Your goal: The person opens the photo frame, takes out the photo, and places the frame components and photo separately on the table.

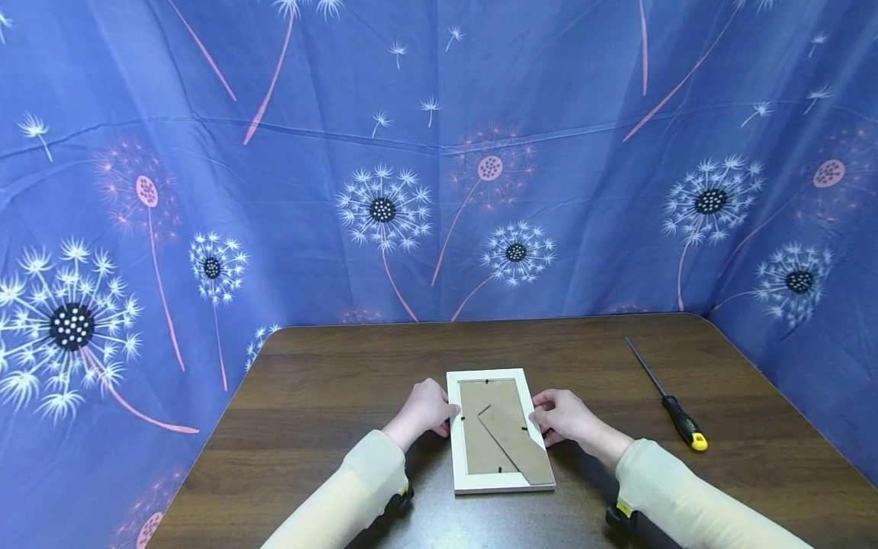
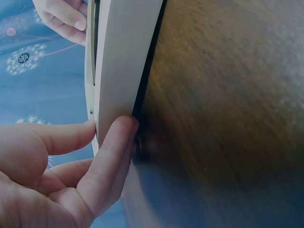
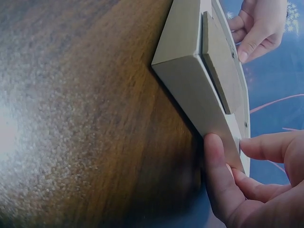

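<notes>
A white picture frame [image 1: 472,482] lies back side up on the wooden table, its brown backing board [image 1: 490,450] showing with small dark tabs around it. A brown easel stand [image 1: 524,454] slants across the board toward the lower right corner. My left hand [image 1: 427,408] grips the left edge, thumb on the rim and fingers against the outer side, as the left wrist view shows up close. On the opposite edge my right hand [image 1: 564,416] pinches the frame the same way. In the right wrist view, the stand [image 3: 218,66] sits just above the white rim.
To the right on the brown table [image 1: 329,381] lies a screwdriver [image 1: 679,419] with a black and yellow handle, its shaft pointing away. Behind the table hangs a blue cloth [image 1: 295,191] printed with dandelions.
</notes>
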`<state>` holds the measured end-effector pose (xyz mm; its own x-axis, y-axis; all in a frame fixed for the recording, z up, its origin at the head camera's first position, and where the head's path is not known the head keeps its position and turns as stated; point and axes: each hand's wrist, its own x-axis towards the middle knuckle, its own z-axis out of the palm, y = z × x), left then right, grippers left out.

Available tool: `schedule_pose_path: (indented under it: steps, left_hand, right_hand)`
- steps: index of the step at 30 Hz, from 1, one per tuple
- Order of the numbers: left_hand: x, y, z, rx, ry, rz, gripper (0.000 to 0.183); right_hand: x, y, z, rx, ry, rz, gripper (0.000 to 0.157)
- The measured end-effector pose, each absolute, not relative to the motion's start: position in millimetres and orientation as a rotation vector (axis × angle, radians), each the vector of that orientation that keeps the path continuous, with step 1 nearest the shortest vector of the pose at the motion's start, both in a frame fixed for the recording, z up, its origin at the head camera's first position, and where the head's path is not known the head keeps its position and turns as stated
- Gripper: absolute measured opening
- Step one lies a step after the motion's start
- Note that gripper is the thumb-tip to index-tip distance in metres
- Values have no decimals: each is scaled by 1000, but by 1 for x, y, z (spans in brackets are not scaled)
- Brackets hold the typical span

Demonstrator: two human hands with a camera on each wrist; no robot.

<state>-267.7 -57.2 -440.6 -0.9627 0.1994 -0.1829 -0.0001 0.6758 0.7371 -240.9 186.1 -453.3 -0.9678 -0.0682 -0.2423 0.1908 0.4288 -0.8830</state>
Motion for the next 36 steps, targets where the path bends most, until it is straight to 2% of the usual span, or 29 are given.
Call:
schedule_pose_path:
  steps: [36]
  left_hand:
    - [-271,-60,-446,164,2595,1227,16]
  right_hand:
    - [-244,188,-457,115,2431,-1548,30]
